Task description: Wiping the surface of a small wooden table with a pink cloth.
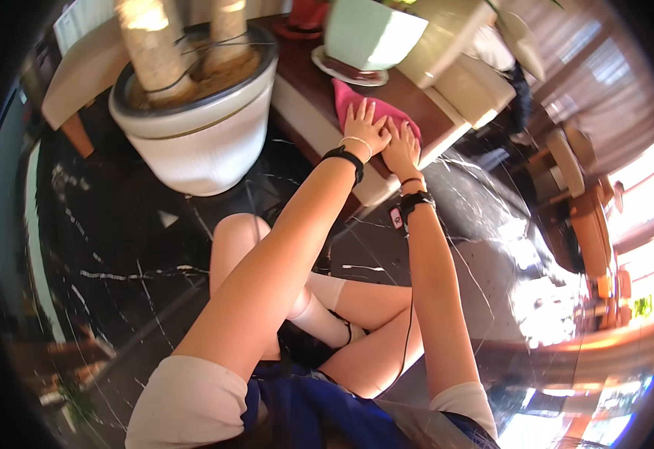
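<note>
A pink cloth lies on the dark reddish-brown top of a low ledge with a pale front. My left hand rests flat on the cloth, fingers spread and pointing away from me. Beside it, my right hand also presses on the cloth near the ledge's corner, its thumb side close to my left hand. Neither hand is closed around the cloth. Just beyond the cloth stands a pale green square planter on a saucer.
A large white round pot with thick trunks stands on the black marble floor, left of the ledge. A red pot sits farther along the ledge. At right are a beige armchair, a seated person and wooden furniture.
</note>
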Demonstrator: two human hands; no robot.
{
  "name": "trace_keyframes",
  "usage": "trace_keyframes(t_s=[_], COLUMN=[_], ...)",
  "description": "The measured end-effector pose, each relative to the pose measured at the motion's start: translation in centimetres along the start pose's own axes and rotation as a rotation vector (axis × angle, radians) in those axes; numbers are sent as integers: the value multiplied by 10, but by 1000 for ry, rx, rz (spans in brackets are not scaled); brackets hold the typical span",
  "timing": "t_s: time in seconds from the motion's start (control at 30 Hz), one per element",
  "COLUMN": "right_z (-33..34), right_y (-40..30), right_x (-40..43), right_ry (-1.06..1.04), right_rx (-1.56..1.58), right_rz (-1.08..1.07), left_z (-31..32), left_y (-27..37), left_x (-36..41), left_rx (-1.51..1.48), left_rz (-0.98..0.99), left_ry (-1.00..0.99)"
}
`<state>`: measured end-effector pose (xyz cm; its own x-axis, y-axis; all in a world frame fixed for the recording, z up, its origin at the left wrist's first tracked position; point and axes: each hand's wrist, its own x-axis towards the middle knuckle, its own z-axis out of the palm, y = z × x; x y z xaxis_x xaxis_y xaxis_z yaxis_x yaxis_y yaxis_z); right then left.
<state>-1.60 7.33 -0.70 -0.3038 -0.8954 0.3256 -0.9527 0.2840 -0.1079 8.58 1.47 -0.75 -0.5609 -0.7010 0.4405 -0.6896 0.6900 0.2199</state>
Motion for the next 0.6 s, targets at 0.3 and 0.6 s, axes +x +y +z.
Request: trace_keyframes(t_s=[0.3,0.6], right_z=[-13,-25], right_y=[57,24], right_x=[-83,-86], right_ry=[204,527], right_rx=[8,283], right_rz=[-42,-134], left_z=[-2,-18], left_y=[88,14], left_x=[-38,-44], left_rx=[121,-104], left_rz=[125,147], left_ry=[-91,-92])
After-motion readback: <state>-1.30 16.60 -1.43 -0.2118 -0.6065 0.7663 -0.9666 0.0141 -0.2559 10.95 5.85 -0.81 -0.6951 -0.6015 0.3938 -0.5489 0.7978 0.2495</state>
